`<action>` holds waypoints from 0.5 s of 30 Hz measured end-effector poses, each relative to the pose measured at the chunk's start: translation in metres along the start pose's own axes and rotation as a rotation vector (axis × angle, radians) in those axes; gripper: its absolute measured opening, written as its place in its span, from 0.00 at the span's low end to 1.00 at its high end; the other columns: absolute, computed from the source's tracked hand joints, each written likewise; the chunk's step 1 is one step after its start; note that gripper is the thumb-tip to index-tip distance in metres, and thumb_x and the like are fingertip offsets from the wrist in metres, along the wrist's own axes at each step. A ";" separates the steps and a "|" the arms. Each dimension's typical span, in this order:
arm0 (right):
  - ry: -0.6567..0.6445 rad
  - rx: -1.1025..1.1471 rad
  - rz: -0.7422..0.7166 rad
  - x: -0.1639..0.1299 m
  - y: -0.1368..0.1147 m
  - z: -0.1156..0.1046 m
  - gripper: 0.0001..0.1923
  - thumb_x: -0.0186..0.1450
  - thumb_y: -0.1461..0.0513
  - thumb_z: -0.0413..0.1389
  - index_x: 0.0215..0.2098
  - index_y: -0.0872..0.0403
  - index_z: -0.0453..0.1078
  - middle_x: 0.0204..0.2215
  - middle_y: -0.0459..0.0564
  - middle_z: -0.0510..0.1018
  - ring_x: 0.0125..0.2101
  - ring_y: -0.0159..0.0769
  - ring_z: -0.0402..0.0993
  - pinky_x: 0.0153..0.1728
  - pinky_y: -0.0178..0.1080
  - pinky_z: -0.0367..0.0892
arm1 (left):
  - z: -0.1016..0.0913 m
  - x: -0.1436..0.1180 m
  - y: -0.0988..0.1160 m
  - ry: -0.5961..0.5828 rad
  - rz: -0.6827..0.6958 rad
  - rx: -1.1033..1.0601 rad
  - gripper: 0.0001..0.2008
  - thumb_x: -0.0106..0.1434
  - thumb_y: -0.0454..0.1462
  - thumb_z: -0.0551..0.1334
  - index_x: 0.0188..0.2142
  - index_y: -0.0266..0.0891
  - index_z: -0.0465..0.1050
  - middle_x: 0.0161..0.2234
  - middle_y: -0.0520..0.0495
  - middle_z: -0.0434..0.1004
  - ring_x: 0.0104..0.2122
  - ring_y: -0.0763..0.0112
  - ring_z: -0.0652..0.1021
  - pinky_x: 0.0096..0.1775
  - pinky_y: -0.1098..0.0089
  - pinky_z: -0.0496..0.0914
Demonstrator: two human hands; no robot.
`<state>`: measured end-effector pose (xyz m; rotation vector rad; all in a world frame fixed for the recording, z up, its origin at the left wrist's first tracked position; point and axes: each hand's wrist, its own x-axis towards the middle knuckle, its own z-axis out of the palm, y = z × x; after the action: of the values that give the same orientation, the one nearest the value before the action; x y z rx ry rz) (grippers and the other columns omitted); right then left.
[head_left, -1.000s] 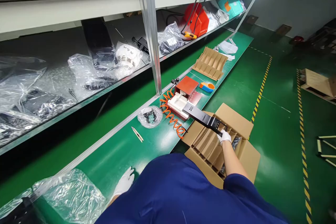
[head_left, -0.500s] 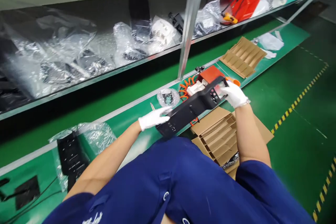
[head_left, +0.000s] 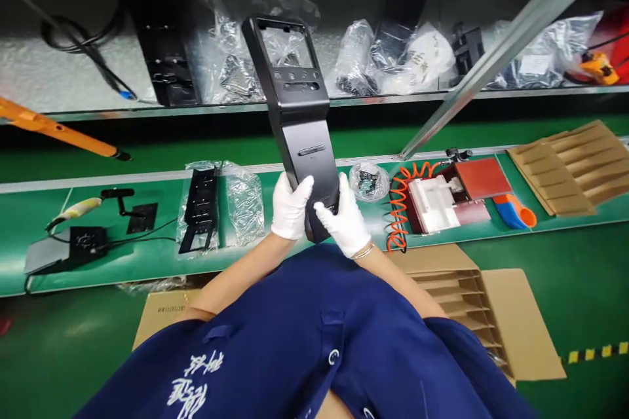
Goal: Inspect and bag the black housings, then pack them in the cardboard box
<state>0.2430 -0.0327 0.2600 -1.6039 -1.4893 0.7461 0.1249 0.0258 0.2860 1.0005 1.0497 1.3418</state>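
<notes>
Both gloved hands, left hand (head_left: 291, 207) and right hand (head_left: 344, 222), clamp the black housing (head_left: 298, 111) at its bottom, upright

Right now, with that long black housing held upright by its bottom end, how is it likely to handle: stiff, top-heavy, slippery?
The black housing probably stays stiff: it stands straight with no sag above the left hand and right hand. It may feel top-heavy, since both hands grip only its lower end. Its smooth, slightly glossy face could slip in the gloves.
</notes>
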 end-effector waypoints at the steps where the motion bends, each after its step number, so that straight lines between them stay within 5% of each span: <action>1: 0.011 -0.036 -0.030 0.002 0.001 0.008 0.49 0.68 0.42 0.53 0.75 0.62 0.44 0.70 0.69 0.58 0.71 0.55 0.53 0.70 0.59 0.56 | -0.001 0.000 0.002 0.034 0.006 -0.022 0.22 0.54 0.52 0.74 0.40 0.43 0.72 0.42 0.46 0.81 0.39 0.61 0.81 0.47 0.58 0.78; 8: 0.018 -0.122 -0.218 0.020 0.010 0.014 0.38 0.74 0.50 0.42 0.75 0.62 0.44 0.61 0.69 0.70 0.64 0.52 0.66 0.66 0.59 0.61 | -0.010 0.002 0.009 0.113 0.025 -0.003 0.23 0.54 0.53 0.73 0.39 0.43 0.71 0.41 0.46 0.81 0.40 0.59 0.82 0.46 0.58 0.79; 15: 0.043 0.054 -0.196 0.028 0.004 0.000 0.35 0.73 0.46 0.46 0.71 0.55 0.59 0.64 0.62 0.70 0.65 0.49 0.65 0.69 0.57 0.58 | -0.004 0.008 0.018 0.103 0.054 0.040 0.25 0.55 0.57 0.72 0.41 0.43 0.72 0.43 0.44 0.81 0.43 0.57 0.82 0.49 0.55 0.79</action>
<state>0.2484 -0.0050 0.2588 -1.4013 -1.5558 0.6313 0.1158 0.0334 0.3026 1.0040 1.1377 1.4335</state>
